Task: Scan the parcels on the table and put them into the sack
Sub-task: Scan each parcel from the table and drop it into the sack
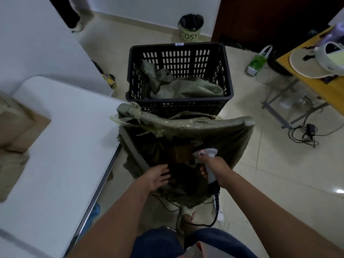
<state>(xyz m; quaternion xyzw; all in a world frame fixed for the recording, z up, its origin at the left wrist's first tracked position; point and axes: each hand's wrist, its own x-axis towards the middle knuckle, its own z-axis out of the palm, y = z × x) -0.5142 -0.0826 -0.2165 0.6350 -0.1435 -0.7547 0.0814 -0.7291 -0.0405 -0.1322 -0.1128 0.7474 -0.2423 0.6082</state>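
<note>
brown parcels lie at the far left on the white table, well apart from the sack and from both hands. right of the table stands the green sack, its mouth open and its rim rolled over. inside the sack, a brown parcel sits in shadow, just beyond both hands. the left hand reaches over the sack's near left edge with fingers spread and relaxed, holding nothing; whether it touches the sack's cloth cannot be told. the right hand is at the sack's near right edge, its fingers wrapped round the grip of a white barcode scanner, whose head points down into the sack toward the parcel. the two hands are apart, with the sack's dark opening between them. a coiled cable hangs from the scanner below the sack. behind the sack stands a black crate with more green sacking in it.
</note>
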